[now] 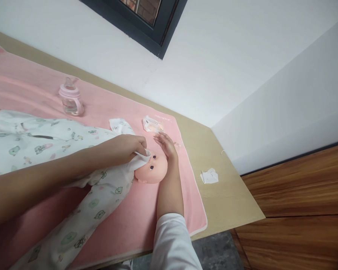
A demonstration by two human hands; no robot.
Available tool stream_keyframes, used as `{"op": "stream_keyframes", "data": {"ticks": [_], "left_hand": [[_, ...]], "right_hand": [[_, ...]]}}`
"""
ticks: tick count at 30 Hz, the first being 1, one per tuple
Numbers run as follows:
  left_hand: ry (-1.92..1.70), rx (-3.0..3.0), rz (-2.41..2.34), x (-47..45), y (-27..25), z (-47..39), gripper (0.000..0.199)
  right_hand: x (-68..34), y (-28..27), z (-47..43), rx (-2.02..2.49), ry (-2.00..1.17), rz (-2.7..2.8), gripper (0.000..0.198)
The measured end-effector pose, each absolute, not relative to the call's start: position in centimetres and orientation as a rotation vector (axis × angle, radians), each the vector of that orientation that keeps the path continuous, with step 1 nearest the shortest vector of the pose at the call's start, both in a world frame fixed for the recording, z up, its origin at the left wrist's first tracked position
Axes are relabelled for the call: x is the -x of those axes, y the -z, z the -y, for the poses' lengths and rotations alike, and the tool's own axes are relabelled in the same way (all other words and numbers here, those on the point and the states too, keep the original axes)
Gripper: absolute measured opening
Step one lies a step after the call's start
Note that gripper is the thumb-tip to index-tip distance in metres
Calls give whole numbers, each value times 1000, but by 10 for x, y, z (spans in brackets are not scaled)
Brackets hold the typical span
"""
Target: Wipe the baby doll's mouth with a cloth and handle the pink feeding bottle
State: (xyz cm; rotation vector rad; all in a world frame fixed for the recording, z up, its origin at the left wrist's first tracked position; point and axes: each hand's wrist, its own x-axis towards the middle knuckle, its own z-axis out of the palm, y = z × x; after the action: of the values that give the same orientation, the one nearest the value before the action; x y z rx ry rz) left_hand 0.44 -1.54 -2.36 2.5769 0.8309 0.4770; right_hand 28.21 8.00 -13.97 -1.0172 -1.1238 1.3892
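Observation:
A baby doll lies on its back with its bald head (154,170) to the right, dressed in a white romper (101,187) printed with small animals. My left hand (131,146) reaches over its body, fingers pinched on a white cloth (140,160) at the doll's chin and mouth. Whether this cloth is the romper's collar or a separate piece I cannot tell. Beside the crown of the head rests my right hand (165,144), fingers stretched out and holding nothing, its forearm alongside the head. A small clear-and-white packet (152,124) lies just beyond its fingertips.
A pink blanket (188,202) covers most of the wooden table (228,198). On it stands a baby bottle (71,98) with a pink collar and handle. A crumpled white tissue (210,176) lies on the bare wood at right. A white wall (214,67) runs behind.

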Motion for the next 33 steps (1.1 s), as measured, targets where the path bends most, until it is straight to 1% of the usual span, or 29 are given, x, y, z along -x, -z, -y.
{"op": "stream_keyframes", "data": {"ticks": [9, 14, 17, 22, 25, 27, 29, 31, 33], "left_hand": [[-515, -2572, -892, -4, 25, 15, 34], [-534, -2542, -920, -5, 25, 14, 31], [-545, -2555, -939, -6, 26, 11, 36], [-730, -2523, -999, -2, 20, 7, 52], [-898, -2452, -991, 5, 16, 5, 45], [-965, -2409, -981, 9, 15, 2, 36], [-984, -2390, -980, 13, 14, 0, 31], [-1001, -2387, -995, 17, 13, -3, 30], [-1009, -2392, -1008, 19, 10, -4, 30]], "right_hand": [[-284, 142, -82, 1025, -1389, 1107, 37], [-284, 142, -82, 1021, -1389, 1113, 36], [-283, 140, -80, 1038, -1385, 1116, 35], [-281, 141, -79, 1056, -1378, 1112, 33], [-280, 137, -77, 1066, -1373, 1095, 31], [-280, 123, -73, 1131, -1381, 1139, 32], [-280, 96, -65, 1240, -1384, 1267, 36], [-276, 59, -52, 1257, -1275, 1443, 39], [-265, 21, -32, 1130, -1159, 1630, 42]]}}
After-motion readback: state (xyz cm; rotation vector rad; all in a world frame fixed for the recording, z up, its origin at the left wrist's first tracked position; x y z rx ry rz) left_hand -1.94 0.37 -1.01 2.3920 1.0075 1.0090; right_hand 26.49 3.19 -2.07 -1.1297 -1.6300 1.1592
